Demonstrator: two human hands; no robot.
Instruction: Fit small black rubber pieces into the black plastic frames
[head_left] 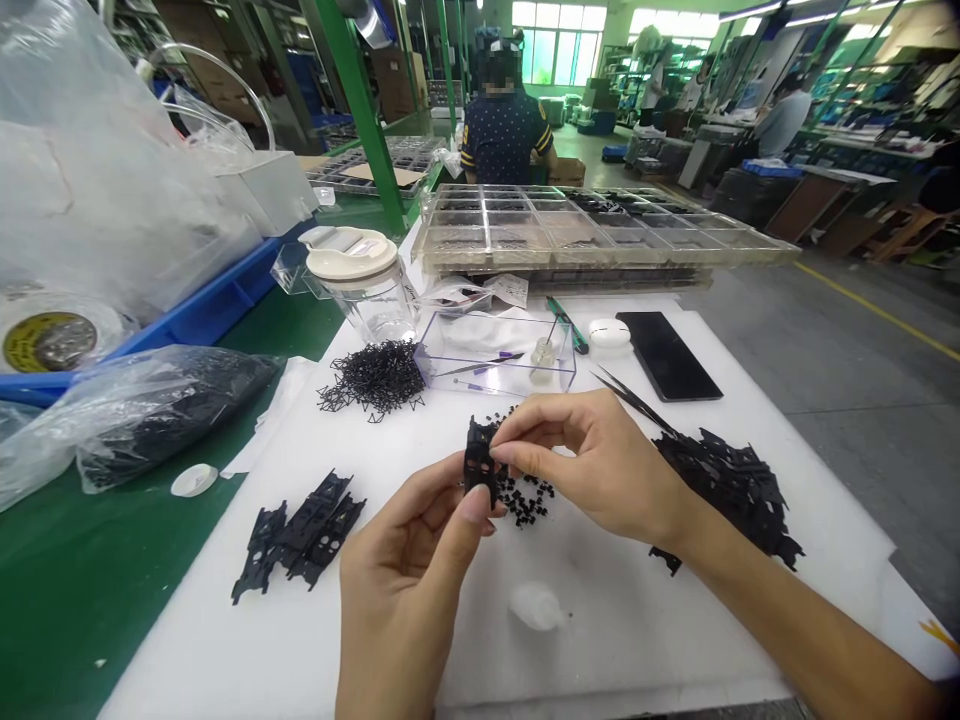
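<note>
Between the thumb and fingers of my left hand (409, 570), a black plastic bracket-like part (477, 455) with round holes is held upright. My right hand (600, 465) pinches at its upper right edge, thumb against forefinger; anything tiny in that pinch is hidden. Behind and below the fingers, small black pieces (531, 505) lie scattered on the white work surface (315, 650). Several similar black parts (304, 530) rest to the left. A larger heap of black parts (731, 490) lies by my right forearm, with tweezers (637, 398) touching its far side.
Bent black wire pieces (379, 375) are heaped beside a clear box (495, 375) holding a small jar. A lidded pitcher (360, 280), green cutter (568, 325), white case (609, 332) and black phone (667, 355) stand behind. A white bottle (537, 606) lies near. Compartment trays (600, 255) border the back.
</note>
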